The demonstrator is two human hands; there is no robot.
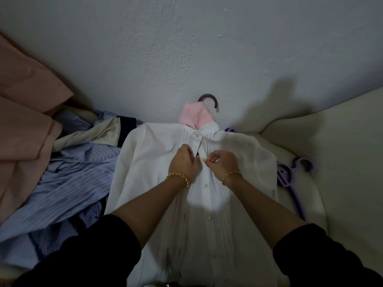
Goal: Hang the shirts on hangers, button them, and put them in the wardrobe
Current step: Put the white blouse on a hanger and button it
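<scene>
Your white pleated shirt with the pink collar (157, 166) lies flat on the cream padded seat (342, 162), on a dark hooked hanger (209, 98), with its top button closed. You are on the second button: your left hand (184, 162) pinches one placket edge and your right hand (222, 161) pinches the other. Next, push the button through. The lower buttons look undone. Blue striped shirts (72, 183) lie on your left and purple plastic hangers (290, 177) on your right.

A pale, rough-textured wall (186, 42) fills the far side. Folds of salmon-pink cloth (24, 112) bulk up at the far left. A cream padded seat (344, 146) curves along the right, meeting the wall.
</scene>
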